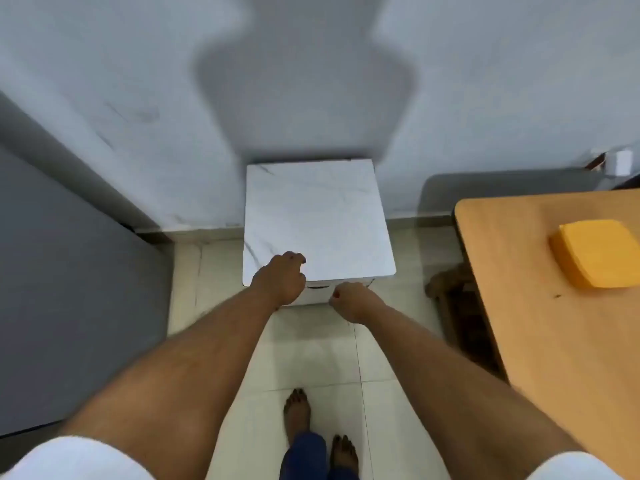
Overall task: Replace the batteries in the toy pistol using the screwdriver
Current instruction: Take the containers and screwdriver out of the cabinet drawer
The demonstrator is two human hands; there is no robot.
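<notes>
White marble-patterned cabinet (pixel 318 216) against wall; left hand (pixel 281 279), fingers curled, at its front-left top edge; right hand (pixel 351 301) curled before its drawer front; neither grip's contents discernible.

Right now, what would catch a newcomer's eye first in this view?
Two bare forearms reach toward a small white marble-topped cabinet against the wall, the left hand curled at its front edge, the right hand curled just below, by the drawer front. A yellow box sits on the wooden table at right.
</notes>
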